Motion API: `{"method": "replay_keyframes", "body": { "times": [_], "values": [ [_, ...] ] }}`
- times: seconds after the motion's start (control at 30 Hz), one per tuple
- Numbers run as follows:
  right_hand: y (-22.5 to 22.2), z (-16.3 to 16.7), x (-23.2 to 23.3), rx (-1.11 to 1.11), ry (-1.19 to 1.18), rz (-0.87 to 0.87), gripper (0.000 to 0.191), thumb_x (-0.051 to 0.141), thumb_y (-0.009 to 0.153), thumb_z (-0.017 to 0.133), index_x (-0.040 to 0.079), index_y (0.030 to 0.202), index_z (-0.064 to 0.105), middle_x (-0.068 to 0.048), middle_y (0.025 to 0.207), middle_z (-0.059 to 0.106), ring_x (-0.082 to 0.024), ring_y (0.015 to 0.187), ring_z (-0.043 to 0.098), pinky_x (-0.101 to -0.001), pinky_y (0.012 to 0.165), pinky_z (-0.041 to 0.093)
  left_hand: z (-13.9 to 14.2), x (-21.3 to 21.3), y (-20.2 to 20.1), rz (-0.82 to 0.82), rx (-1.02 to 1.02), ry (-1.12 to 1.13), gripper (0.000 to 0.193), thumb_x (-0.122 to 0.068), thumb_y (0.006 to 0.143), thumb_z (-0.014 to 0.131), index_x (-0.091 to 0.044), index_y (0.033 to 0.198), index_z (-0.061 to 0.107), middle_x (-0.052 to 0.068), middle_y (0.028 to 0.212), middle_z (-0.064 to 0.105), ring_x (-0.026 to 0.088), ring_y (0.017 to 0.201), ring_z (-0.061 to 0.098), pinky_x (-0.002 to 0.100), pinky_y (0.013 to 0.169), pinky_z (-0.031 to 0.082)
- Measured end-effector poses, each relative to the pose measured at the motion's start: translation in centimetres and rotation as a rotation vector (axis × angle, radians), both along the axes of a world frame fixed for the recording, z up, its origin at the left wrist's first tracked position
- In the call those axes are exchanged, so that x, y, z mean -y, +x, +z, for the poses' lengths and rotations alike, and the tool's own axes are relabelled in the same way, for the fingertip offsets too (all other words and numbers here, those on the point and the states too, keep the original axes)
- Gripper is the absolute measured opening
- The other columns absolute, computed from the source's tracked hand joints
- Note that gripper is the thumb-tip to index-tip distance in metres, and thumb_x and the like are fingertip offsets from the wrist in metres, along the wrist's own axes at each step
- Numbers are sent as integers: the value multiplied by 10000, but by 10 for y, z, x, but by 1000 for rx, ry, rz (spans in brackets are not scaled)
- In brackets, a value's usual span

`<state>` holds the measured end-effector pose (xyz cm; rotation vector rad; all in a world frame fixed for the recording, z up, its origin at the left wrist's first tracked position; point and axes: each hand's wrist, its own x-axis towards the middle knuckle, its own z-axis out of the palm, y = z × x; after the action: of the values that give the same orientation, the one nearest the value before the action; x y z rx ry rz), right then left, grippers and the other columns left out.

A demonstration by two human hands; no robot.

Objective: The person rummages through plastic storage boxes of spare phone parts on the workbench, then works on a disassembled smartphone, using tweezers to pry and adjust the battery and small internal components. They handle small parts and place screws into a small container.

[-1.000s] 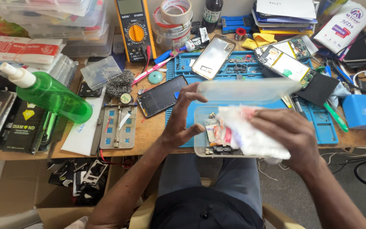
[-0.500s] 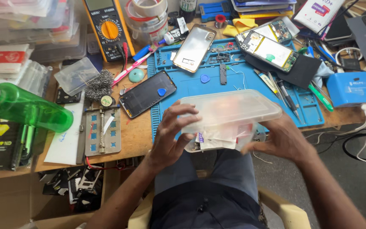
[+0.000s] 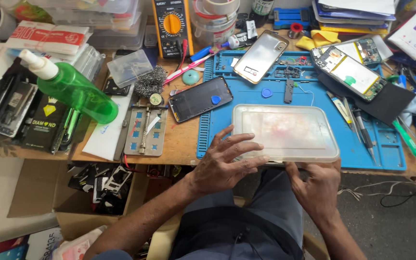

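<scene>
Surface: we see a wooden counter (image 3: 179, 144) under a blue work mat (image 3: 386, 159) | Below: an open cardboard box (image 3: 34, 192) sits left beneath the counter edge | Floor: grey floor (image 3: 391, 226) at right, crossed by loose cables (image 3: 400, 195) | Light: even and bright, with soft shadows.
</scene>
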<state>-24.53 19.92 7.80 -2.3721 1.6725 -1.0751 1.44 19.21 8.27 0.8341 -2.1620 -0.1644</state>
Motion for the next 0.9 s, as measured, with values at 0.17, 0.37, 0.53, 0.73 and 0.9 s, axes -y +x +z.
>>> {"method": "replay_keyframes", "body": {
  "times": [0.17, 0.37, 0.53, 0.73, 0.9],
  "values": [
    [19, 2, -4, 472, 40, -80, 342, 19, 858, 850, 9, 1171, 710, -109, 1182, 679, -221, 1121, 632, -370, 1021, 491, 8, 0, -3, 55, -37, -15, 369, -200, 973, 778, -236, 1326, 680, -24, 1354, 647, 211, 1392, 556, 520, 1279, 331],
    [42, -14, -10, 1113, 11, 145, 970, 14, 929, 870, 65, 1628, 200, -82, 1572, 379, -197, 1465, 461, -361, 1298, 452, 8, 2, 0, 7, -58, -40, 369, -178, 953, 803, -164, 1298, 674, 41, 1276, 638, 244, 1308, 568, 507, 1201, 379],
    [6, -41, -30, 1051, 65, 109, 862, 149, 921, 940, 96, 1493, 297, -137, 1618, 416, -238, 1397, 492, -418, 1246, 451, -6, -2, 10, -30, 48, -25, 388, -269, 951, 849, -146, 1289, 702, 34, 1324, 639, 253, 1360, 542, 504, 1228, 401],
    [-43, -40, -17, 519, -32, 213, 765, 216, 794, 872, 97, 1433, 468, -108, 1559, 541, -308, 1515, 456, -493, 1267, 434, -14, -1, 9, -61, -47, 26, 435, -385, 895, 865, -124, 1209, 712, 58, 1314, 629, 311, 1379, 506, 533, 1212, 413],
    [-44, -26, -15, 107, -49, 93, 652, 136, 829, 921, 135, 1392, 594, -249, 1575, 503, -359, 1496, 513, -452, 1190, 535, -25, -3, 3, -2, -62, 64, 220, -237, 937, 830, -122, 1106, 749, 46, 1347, 659, 316, 1436, 517, 518, 1238, 445]
  ]
}}
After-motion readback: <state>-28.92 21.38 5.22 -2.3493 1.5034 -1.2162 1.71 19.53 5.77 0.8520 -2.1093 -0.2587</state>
